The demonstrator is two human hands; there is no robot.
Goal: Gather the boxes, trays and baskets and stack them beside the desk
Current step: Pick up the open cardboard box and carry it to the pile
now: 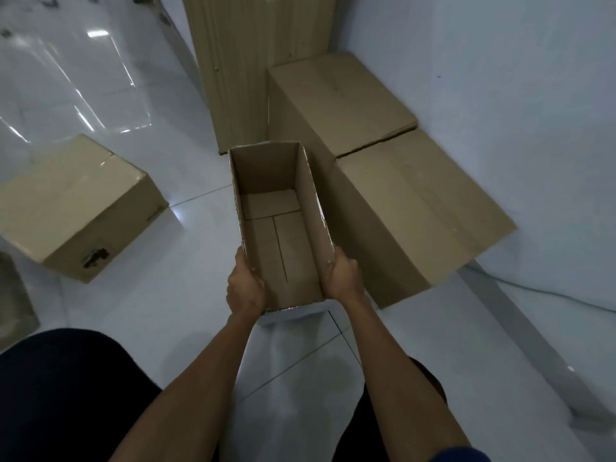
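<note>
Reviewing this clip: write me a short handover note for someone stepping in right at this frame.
Hands: left hand and right hand each grip a long side wall of the open box, which is empty.
Things: far closed box and near closed box sit side by side along the wall, right of the wooden panel. The lone closed box lies apart on the floor, at left.
Done: the two by the wall look placed.
Left: set the open box with them, then fetch the lone closed box. No trays or baskets in view.
</note>
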